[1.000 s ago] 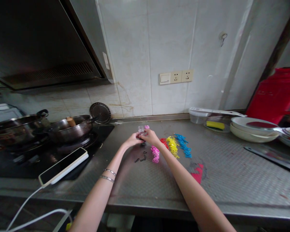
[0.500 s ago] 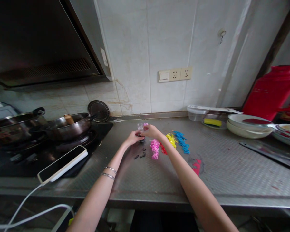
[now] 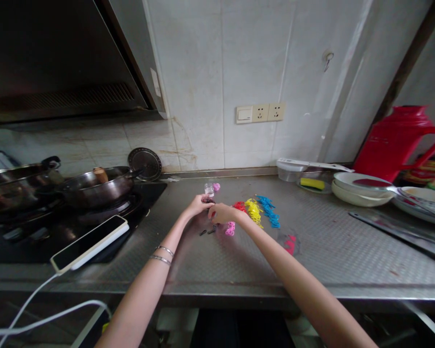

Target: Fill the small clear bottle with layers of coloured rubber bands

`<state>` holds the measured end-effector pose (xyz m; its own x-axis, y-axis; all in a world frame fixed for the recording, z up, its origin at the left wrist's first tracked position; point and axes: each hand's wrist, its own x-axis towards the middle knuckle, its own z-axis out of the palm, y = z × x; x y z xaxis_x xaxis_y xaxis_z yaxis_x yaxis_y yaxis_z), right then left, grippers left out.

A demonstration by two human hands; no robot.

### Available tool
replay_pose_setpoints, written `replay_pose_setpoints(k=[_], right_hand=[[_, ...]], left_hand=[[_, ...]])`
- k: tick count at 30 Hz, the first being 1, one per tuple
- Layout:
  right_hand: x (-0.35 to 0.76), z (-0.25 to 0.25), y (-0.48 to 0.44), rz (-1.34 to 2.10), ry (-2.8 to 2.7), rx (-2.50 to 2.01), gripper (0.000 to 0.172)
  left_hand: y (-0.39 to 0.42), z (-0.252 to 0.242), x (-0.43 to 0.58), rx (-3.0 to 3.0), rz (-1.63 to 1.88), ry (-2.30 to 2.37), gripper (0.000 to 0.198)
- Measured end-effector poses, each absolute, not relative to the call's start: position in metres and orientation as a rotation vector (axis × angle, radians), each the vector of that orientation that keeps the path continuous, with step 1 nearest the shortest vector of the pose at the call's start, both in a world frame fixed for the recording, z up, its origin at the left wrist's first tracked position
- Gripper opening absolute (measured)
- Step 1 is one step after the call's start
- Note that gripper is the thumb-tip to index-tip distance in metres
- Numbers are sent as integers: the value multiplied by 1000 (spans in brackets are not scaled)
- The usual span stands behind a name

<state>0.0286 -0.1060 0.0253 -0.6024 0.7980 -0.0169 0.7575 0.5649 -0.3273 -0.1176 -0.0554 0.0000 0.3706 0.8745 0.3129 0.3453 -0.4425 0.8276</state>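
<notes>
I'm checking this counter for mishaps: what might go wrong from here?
The right hand could nudge the pink pile into the nearby red pile. The left hand, close to the jar, might tip it. The cable hangs off the counter, so a snag may drag the phone.

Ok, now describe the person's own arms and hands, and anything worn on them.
The left forearm and right forearm are bare, with no sleeves in view. Two thin, silver-coloured, ring-shaped bracelets circle the left one; the right shows none. The left hand and right hand wear no gloves; finger details are too small to tell.
</notes>
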Motion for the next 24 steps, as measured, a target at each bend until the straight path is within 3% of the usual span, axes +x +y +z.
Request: replay_pose_setpoints(k=[24], right_hand=[[24,15,-113,617,-2533,-1258,34]], left_hand=[[-60,1,-119,1968,1021,1055,24]])
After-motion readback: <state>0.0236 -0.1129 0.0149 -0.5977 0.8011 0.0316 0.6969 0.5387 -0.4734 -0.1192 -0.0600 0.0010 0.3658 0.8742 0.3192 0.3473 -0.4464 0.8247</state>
